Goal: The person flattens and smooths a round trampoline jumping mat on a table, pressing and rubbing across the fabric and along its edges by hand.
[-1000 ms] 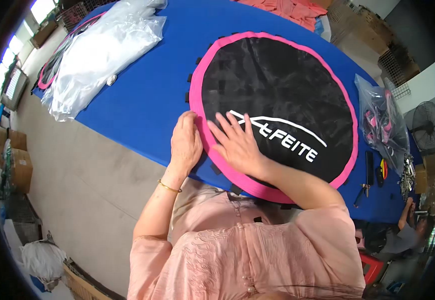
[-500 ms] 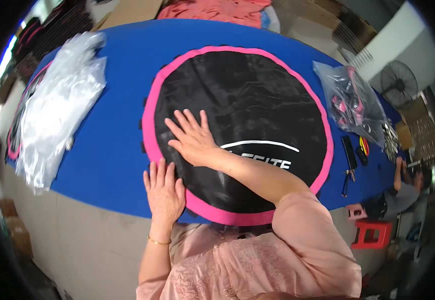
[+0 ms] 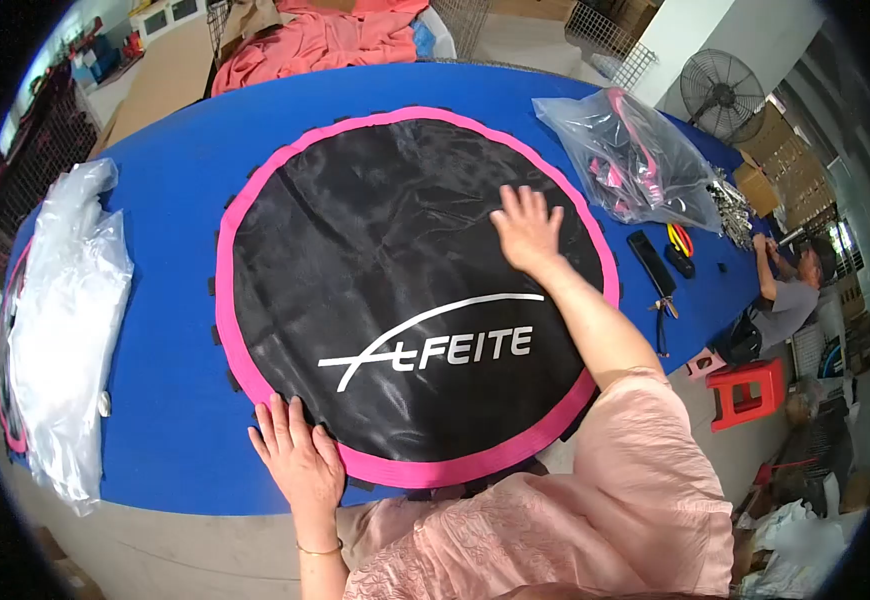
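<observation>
A round black trampoline mat (image 3: 405,240) with a pink border and small dark tabs around its rim lies flat in the middle. White lettering and a curved white line mark its near part. My left hand (image 3: 300,455) rests on the pink border at the near left, fingers stretched out. Across the mat, my right hand (image 3: 530,228) lies palm down on the black fabric toward the right side, its fingers spread. Neither hand grips anything.
The mat is on a blue table (image 3: 170,300). Clear plastic bags (image 3: 70,320) lie at the left, and a bag with pink parts (image 3: 640,160) at the right. Nearby are a black phone-like object (image 3: 650,262) and metal pieces (image 3: 730,208). A person (image 3: 790,300) sits beyond the right end.
My right hand has swept from the mat's left part to its right side, uncovering the lettering. My left hand stays at the near-left border. The view has turned somewhat to the right.
</observation>
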The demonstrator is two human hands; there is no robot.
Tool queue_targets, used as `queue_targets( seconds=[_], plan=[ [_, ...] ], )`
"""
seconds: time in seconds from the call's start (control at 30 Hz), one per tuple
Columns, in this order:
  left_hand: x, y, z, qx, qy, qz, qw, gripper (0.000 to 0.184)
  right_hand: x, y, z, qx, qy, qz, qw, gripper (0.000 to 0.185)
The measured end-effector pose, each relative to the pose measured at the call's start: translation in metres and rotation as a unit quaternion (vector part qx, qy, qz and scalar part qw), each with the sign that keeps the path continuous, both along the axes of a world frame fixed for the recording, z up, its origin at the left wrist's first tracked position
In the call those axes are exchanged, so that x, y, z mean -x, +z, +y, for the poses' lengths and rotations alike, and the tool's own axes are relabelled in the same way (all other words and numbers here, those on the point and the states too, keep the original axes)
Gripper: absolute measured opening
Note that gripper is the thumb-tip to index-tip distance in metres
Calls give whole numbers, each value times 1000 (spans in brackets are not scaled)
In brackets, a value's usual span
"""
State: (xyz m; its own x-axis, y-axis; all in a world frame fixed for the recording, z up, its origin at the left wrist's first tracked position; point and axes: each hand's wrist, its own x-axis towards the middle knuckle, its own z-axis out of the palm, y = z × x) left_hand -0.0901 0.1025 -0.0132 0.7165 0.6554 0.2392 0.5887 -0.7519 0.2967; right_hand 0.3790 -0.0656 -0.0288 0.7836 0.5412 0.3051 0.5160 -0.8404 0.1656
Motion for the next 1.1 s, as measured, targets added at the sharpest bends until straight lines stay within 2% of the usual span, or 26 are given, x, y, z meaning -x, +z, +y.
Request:
queue_targets(
  seconds=[0.03,0.1,0.2,0.23,0.27,0.3,0.37,0.47,0.57,0.7,0.77,0.9,0.97,1.03,1.1],
  plan=[
    [0,1,-1,5,0,3,1000,48,-11,14,-9,34,-49,51,997,66],
    [-1,3,-1,2,0,6,1000,48,-50,-1,-21,-50,-107,77,990,66],
    [-2,3,-1,-2,-3,19,1000,48,-69,-8,4,-82,-124,55,987,66],
    [-2,1,0,-10,-7,22,1000,48,-65,-13,22,-105,-101,33,989,63],
    [-1,-2,0,-12,-5,22,1000,48,-60,-24,43,-99,-51,-65,992,58],
    [-1,-4,0,-13,-3,21,1000,48,-38,-9,69,-92,-22,-52,994,54],
    [-1,-3,0,-20,-2,27,999,48,-7,-14,121,-118,74,-69,988,54],
    [0,-7,0,-30,2,38,999,48,47,-17,189,-146,134,35,979,59],
    [0,-6,0,-33,1,33,999,48,82,-21,220,-147,190,93,966,65],
    [1,-3,-2,-26,-1,29,999,47,67,-13,203,-147,154,90,973,64],
    [1,-4,-2,-30,0,25,999,47,39,-3,175,-137,105,106,979,64],
    [1,-6,0,-33,-4,22,999,47,-20,-4,105,-103,6,56,993,66],
    [1,-7,1,-31,-3,24,999,47,-39,-8,77,-120,-47,65,989,66],
    [1,-7,1,-33,-6,22,999,47,-36,-12,63,-129,-59,55,988,66],
    [1,-7,1,-37,-11,19,999,47,-14,-7,66,-108,-16,36,993,66]
  ],
)
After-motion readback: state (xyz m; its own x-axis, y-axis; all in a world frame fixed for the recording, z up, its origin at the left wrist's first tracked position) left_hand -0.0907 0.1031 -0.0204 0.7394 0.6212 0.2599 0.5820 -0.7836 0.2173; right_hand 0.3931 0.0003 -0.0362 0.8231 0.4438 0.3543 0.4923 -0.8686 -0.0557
